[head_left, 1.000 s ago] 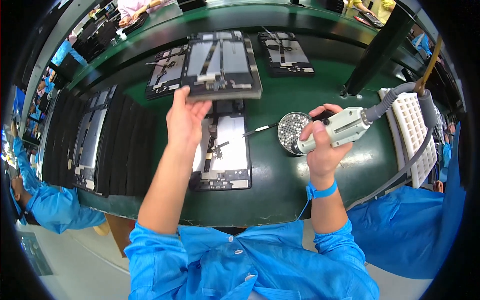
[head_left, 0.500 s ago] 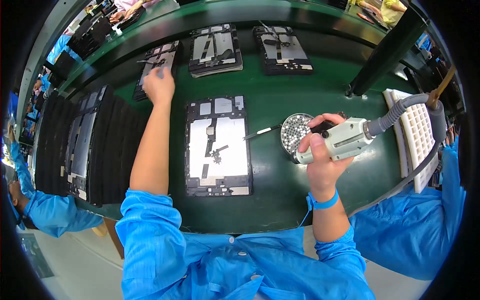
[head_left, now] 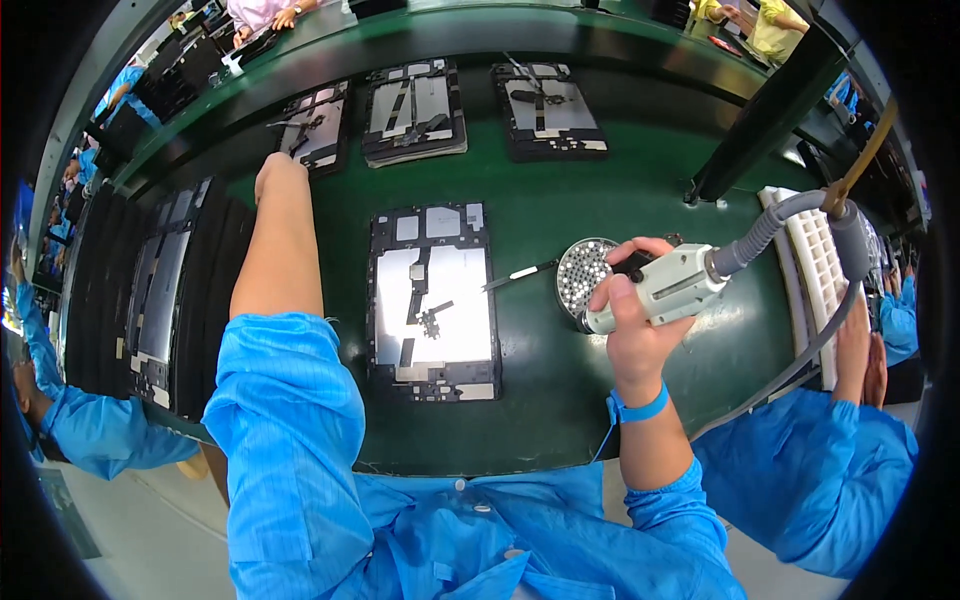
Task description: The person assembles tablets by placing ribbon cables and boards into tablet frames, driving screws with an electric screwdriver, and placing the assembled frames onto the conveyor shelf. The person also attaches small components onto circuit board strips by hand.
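My right hand point(head_left: 642, 325) is wrapped round a pale grey-green electric screwdriver point(head_left: 672, 285) with a grey ribbed sleeve on its cord. The tool's front end is at the near rim of a round dish point(head_left: 562, 290) full of small silvery pieces. My left hand point(head_left: 282, 172) reaches out beside the far-left tablet housing point(head_left: 325, 140); its fingers are hidden behind the hand. Between my arms lies another tablet housing point(head_left: 455, 300), black-framed with a bright metal middle and a small dark flex cable point(head_left: 430, 320) on it. A thin black-and-white pen-like tool point(head_left: 525, 272) touches its right edge.
Two more tablet housings point(head_left: 435, 105) point(head_left: 555, 115) lie at the back. A row of upright black housings point(head_left: 165, 290) stands at left. A dark post point(head_left: 770, 120) rises at back right, near a white gridded tray point(head_left: 815, 235). Co-workers in blue sit on both sides.
My left hand has moved left from over the far-left housing to its near-left side. The view has shifted slightly. My right hand keeps the screwdriver by the dish. A co-worker's hands now show at right.
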Available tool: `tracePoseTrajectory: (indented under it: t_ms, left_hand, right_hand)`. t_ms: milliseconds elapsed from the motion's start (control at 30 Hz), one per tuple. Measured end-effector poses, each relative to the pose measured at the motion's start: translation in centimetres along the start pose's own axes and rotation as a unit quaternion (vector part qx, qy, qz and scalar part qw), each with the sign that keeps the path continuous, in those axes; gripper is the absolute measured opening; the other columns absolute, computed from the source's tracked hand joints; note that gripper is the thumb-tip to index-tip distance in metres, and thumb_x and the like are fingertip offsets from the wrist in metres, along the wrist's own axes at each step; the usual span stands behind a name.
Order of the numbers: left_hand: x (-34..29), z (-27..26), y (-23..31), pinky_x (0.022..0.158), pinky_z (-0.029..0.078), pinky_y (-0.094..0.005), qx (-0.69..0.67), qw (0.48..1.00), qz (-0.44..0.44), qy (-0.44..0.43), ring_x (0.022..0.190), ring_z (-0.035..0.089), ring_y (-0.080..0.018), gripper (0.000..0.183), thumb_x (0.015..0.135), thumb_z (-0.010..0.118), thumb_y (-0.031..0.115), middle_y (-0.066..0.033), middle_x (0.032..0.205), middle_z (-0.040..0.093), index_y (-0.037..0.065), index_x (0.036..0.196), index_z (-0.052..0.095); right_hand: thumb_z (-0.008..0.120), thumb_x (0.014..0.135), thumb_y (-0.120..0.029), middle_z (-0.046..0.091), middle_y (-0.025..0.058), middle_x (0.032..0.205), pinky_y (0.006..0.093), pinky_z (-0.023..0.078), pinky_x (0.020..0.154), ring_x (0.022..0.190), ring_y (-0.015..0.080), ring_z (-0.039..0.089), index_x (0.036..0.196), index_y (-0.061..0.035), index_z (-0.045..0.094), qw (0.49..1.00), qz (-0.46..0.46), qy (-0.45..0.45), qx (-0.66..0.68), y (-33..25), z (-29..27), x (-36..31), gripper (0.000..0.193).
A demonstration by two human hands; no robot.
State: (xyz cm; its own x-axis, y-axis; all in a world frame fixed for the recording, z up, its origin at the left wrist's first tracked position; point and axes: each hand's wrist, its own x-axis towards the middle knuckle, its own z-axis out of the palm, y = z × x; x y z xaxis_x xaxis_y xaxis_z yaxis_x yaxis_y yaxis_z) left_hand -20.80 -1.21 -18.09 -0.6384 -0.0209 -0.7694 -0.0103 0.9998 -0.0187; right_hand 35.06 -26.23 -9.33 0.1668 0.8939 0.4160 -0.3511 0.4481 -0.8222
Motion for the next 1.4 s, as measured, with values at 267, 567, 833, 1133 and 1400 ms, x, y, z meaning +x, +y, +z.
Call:
tracePoseTrajectory:
  t_ms: [267, 567, 833, 1133, 1400]
  left_hand:
    - [-5.3, 4.7, -0.3, 0.082, 0.054, -0.0441, -0.802, 0.577, 0.148, -0.051, 0.096, 0.064, -0.0313, 0.046, 0.079, 0.069, 0.013, -0.0193, 0.118, 0.059, -0.009, 0.115, 0.05]
    - [-14.5, 9.9, -5.3, 0.087, 0.051, -0.051, -0.774, 0.549, 0.309, -0.064, 0.092, 0.065, -0.0308, 0.034, 0.084, 0.066, 0.013, -0.0157, 0.108, 0.062, -0.007, 0.109, 0.055]
    - [-24.4, 15.2, -17.8, 0.087, 0.053, -0.0408, -0.718, 0.48, 0.394, -0.315, 0.094, 0.061, -0.0262, 0.016, 0.09, 0.058, 0.009, -0.0131, 0.102, 0.061, -0.001, 0.103, 0.055]
    - [-27.8, 5.6, -33.5, 0.095, 0.049, -0.0355, -0.682, 0.449, 0.517, -0.257, 0.104, 0.06, -0.0228, 0.022, 0.091, 0.061, 0.012, -0.0126, 0.11, 0.063, 0.0, 0.109, 0.056]
    - [-21.7, -3.6, -39.2, 0.103, 0.043, -0.0406, -0.712, 0.481, 0.502, -0.098, 0.111, 0.056, -0.0255, 0.031, 0.092, 0.06, 0.014, -0.0152, 0.117, 0.059, -0.004, 0.116, 0.053]
  right_hand:
    - [0.058, 0.075, 0.011, 0.06, 0.0131, 0.096, 0.0257, 0.051, 0.053, 0.063, 0.0135, 0.059, 0.113, 0.0043, 0.05, 0.998, -0.012, 0.001, -0.059, 0.1, -0.3, -0.2, 0.04]
    - [0.057, 0.076, 0.011, 0.06, 0.0117, 0.095, 0.0253, 0.05, 0.055, 0.064, 0.0126, 0.058, 0.114, 0.0028, 0.05, 0.999, -0.003, 0.013, -0.05, 0.4, -0.4, 0.0, 0.04]
    - [0.055, 0.08, 0.009, 0.06, 0.0117, 0.096, 0.0257, 0.05, 0.056, 0.062, 0.0127, 0.058, 0.114, 0.0037, 0.051, 0.995, -0.042, 0.003, -0.091, -0.2, -1.1, 0.2, 0.035]
    - [0.057, 0.082, 0.006, 0.06, 0.0097, 0.093, 0.0247, 0.048, 0.057, 0.062, 0.0118, 0.058, 0.114, 0.0036, 0.051, 0.996, -0.033, -0.003, -0.084, -0.4, -0.2, -0.1, 0.032]
    - [0.057, 0.084, 0.005, 0.06, 0.0094, 0.093, 0.0245, 0.048, 0.058, 0.063, 0.0115, 0.058, 0.114, 0.0028, 0.051, 0.996, -0.029, -0.012, -0.085, -0.3, -0.1, -0.5, 0.031]
